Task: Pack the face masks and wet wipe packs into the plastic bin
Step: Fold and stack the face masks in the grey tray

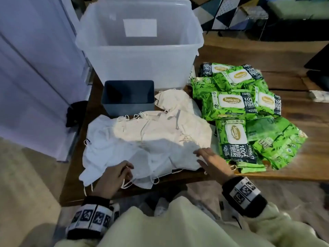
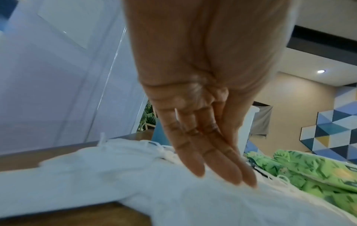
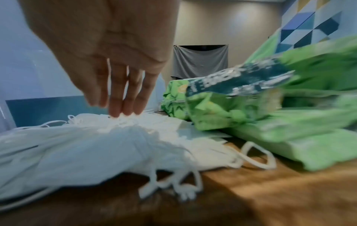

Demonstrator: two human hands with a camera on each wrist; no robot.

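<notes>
A loose heap of white face masks (image 1: 151, 139) with ear loops lies on the wooden table (image 1: 293, 166), in front of a large clear plastic bin (image 1: 138, 56). Several green wet wipe packs (image 1: 235, 107) are piled to the right of the masks. My left hand (image 1: 115, 177) rests with straight fingers (image 2: 222, 168) on the near left edge of the mask heap (image 2: 135, 175). My right hand (image 1: 210, 161) hovers with straight, slightly spread fingers (image 3: 123, 97) over the heap's right edge (image 3: 96, 140), beside the wet wipe packs (image 3: 241, 104). Neither hand grips anything.
A small dark grey bin (image 1: 128, 97) stands between the clear bin and the masks. White cabinet doors (image 1: 35, 77) rise at the left. The table's near edge runs just below the masks. A dark object (image 1: 318, 68) sits at the far right.
</notes>
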